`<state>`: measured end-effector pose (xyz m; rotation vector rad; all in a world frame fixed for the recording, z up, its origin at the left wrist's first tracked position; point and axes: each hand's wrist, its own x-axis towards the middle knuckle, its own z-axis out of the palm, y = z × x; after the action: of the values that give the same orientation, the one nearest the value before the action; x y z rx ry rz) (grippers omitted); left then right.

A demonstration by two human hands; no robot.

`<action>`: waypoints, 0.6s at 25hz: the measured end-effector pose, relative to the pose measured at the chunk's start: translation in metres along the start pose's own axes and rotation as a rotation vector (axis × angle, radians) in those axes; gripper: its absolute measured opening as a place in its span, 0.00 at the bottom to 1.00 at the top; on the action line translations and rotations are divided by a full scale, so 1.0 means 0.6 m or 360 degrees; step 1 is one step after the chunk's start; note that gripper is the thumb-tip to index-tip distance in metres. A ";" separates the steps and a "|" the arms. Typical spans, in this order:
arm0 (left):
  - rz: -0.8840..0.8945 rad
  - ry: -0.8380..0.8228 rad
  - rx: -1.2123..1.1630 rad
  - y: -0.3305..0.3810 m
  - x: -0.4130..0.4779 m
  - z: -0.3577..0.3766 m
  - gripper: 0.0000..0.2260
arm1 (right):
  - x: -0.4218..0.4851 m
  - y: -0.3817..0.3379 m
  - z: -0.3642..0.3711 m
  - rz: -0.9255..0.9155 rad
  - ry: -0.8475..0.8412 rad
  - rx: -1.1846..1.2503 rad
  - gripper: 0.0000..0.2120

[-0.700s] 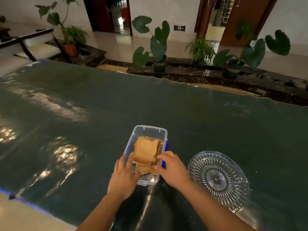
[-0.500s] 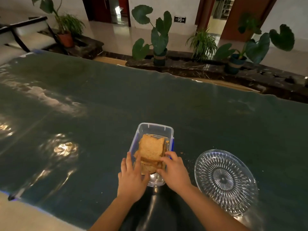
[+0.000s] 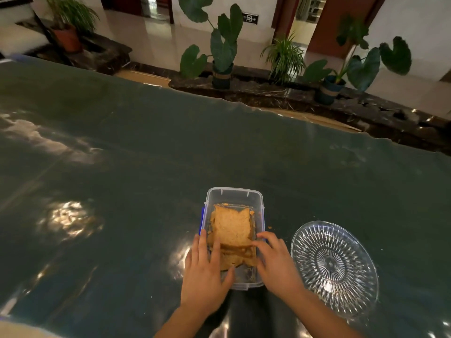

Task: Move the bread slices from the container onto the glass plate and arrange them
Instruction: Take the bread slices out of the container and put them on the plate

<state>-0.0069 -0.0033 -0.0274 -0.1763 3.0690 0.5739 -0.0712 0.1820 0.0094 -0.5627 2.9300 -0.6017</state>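
Note:
A clear plastic container (image 3: 234, 195) with blue side clips stands on the dark green table. Inside lies a leaning stack of brown bread slices (image 3: 233, 228). My left hand (image 3: 205, 272) rests over the container's near left corner, fingers spread, fingertips touching the stack's left edge. My right hand (image 3: 275, 262) reaches in from the right, its fingertips pinching the near edge of the top slice. The patterned glass plate (image 3: 334, 267) sits empty just right of the container, next to my right wrist.
The green glossy table cover (image 3: 146, 167) stretches far left and back. A few crumbs (image 3: 269, 227) lie between container and plate. Potted plants (image 3: 222, 50) stand on a dark ledge beyond the table's far edge.
Both hands slid further over the container. The right fingertips moved onto the top slice's edge, and the left hand's fingers came up against the stack. The camera view shifted slightly.

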 end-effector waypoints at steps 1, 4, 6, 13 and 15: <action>0.0025 0.0002 0.0015 -0.005 0.014 0.002 0.37 | 0.009 -0.001 -0.006 -0.0024 0.0026 -0.0067 0.15; 0.0057 0.0032 0.0027 -0.014 0.032 0.011 0.37 | 0.057 -0.009 -0.031 -0.0142 0.0119 -0.0269 0.15; 0.0061 0.0041 0.0032 -0.014 0.030 0.014 0.37 | 0.106 -0.024 -0.041 -0.0272 0.0039 -0.0344 0.18; 0.0066 0.0026 0.0120 -0.016 0.028 0.015 0.36 | 0.230 -0.056 -0.007 -0.0228 -0.0736 -0.0612 0.36; 0.0066 0.0049 0.0131 -0.016 0.028 0.017 0.36 | 0.228 -0.053 0.001 -0.0250 -0.0663 -0.0615 0.33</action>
<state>-0.0225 -0.0105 -0.0408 -0.1215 3.1260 0.4493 -0.1871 0.1036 0.0186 -0.8444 2.6175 0.0794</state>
